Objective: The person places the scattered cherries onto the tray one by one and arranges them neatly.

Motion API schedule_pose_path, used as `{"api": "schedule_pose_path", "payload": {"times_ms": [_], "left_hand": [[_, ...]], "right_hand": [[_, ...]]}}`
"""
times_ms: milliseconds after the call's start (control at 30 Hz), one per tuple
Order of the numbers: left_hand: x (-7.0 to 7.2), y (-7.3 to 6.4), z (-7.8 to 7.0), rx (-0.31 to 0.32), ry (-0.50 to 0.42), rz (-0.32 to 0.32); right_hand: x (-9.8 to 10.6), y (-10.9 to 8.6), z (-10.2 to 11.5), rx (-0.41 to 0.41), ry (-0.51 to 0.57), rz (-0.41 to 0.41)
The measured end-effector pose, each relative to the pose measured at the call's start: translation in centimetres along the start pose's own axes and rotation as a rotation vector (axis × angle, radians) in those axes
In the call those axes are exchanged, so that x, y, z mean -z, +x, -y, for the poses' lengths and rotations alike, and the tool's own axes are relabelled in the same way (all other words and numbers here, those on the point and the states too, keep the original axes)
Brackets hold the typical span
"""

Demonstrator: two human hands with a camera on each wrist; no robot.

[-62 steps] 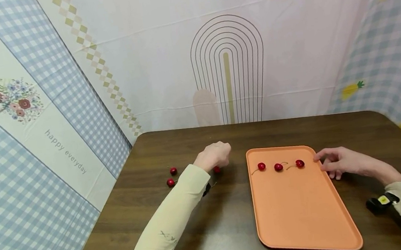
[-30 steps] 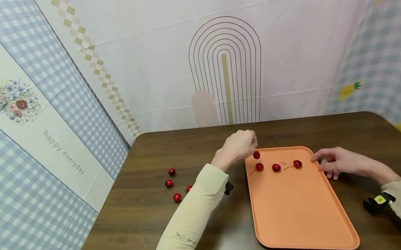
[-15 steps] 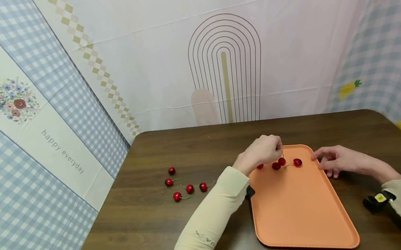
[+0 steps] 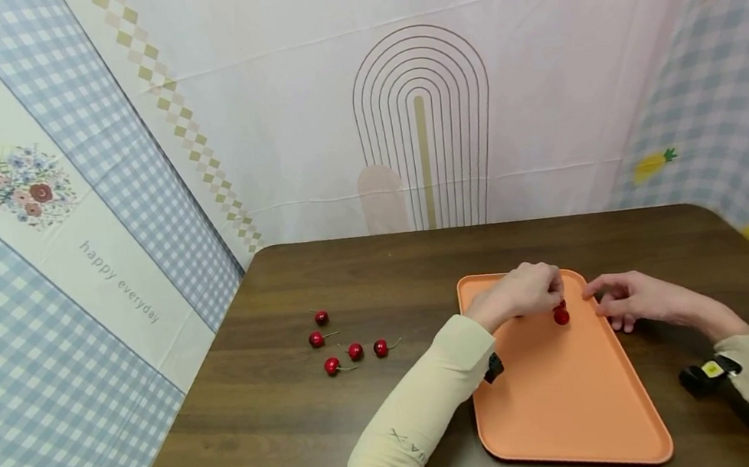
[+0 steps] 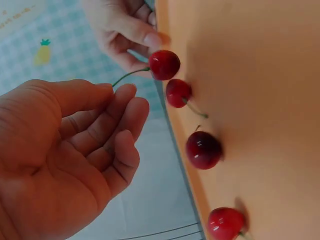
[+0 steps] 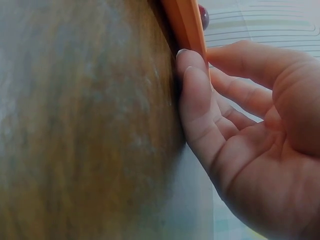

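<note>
In the left wrist view, my left hand (image 5: 75, 145) pinches a cherry's thin green stem between thumb and fingertip. The held cherry (image 5: 165, 65) hangs over the orange tray (image 4: 575, 411), close to its right rim. Three more cherries lie in a row in the tray: one near the held fruit (image 5: 178, 93), a dark middle cherry (image 5: 204, 150) and another cherry (image 5: 226, 223); my left hand mostly hides them in the head view. At the tray's upper right edge, my right hand (image 4: 646, 303) holds the rim between thumb and curled fingers.
Several stemmed cherries, among them one nearer cherry (image 4: 332, 366) and one farther cherry (image 4: 321, 317), lie on the dark wooden table (image 4: 266, 438) left of the tray. A patterned cloth (image 4: 292, 119) hangs behind the table.
My left hand has carried the cherry rightward from the table, across the tray's far end to its right side. The right hand has stayed on the tray's rim.
</note>
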State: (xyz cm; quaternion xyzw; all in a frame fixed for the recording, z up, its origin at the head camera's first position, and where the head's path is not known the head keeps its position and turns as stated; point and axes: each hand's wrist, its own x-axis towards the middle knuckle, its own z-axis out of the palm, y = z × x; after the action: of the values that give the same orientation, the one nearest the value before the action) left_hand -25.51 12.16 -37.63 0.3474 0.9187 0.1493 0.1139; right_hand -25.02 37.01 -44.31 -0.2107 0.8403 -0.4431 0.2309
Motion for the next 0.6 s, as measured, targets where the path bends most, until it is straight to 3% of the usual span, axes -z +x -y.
{"api": "schedule_pose_path", "payload": {"times_ms": [367,600], "left_hand": [[-1.0,-0.3,1.7,-0.085,0.055,0.022],[-1.3,-1.0,2.0,-0.077,0.176,0.121]], "right_hand": [[0.0,0.1,-0.1,-0.002,-0.014,-0.013],[0.1,0.1,0.0,-0.019,-0.023,-0.012]]}}
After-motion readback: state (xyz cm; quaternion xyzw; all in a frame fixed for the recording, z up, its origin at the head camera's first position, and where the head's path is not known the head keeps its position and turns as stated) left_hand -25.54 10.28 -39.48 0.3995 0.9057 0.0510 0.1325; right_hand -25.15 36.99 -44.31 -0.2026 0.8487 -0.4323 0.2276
